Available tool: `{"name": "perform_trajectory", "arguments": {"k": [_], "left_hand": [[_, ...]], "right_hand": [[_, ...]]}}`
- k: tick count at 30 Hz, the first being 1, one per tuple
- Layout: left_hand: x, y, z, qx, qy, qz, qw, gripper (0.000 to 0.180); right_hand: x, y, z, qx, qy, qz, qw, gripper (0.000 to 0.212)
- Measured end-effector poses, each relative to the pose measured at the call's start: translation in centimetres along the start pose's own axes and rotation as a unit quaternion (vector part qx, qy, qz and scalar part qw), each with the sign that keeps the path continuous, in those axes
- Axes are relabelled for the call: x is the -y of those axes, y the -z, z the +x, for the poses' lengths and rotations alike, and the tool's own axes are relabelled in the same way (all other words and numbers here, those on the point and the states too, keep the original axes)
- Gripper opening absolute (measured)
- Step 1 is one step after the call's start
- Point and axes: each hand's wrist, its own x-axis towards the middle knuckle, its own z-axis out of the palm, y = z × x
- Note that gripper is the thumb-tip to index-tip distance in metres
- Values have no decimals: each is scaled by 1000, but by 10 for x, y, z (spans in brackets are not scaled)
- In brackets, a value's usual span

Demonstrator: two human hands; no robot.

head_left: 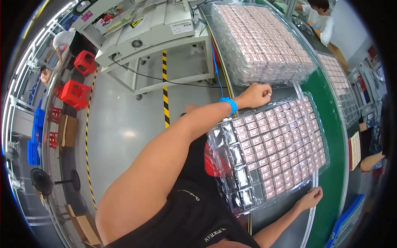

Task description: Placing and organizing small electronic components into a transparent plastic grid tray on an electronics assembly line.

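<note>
A clear plastic tray of small square pockets lies in front of me, most pockets filled with small pale-pink square pieces. Its left columns and a few pockets near the lower end hold no pink pieces. My left hand, with a blue wrist strap, is at the tray's far edge, its fingers curled together; a tiny pale spot shows at the fingertips. Beyond the near right corner, my right hand is closed beside a pale strip. Whatever either hand pinches is too small or hidden to name.
A tall stack of filled clear trays stands just beyond my left hand. Green surface runs along the right, with another filled tray. A white machine stands left; co-workers are at far right and far left.
</note>
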Motion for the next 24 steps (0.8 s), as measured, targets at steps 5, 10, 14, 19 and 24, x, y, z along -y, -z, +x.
{"name": "perform_trajectory", "arguments": {"k": [5,10,14,19,24], "left_hand": [[11,16,-8,-8,9,-25,1000,12],[-12,44,-22,70,-33,-90,993,11],[-53,143,-54,75,-28,-188,979,10],[-28,259,-133,-70,121,-354,925,6],[12,337,-234,-227,268,-446,824,7]], "right_hand": [[38,-17,1,0,19,24,1000,23],[174,-46,-43,26,136,-60,989,23],[236,-109,-104,196,267,-9,943,18],[321,-199,-204,443,315,-15,839,6],[370,-257,-282,607,243,-63,754,7]]}}
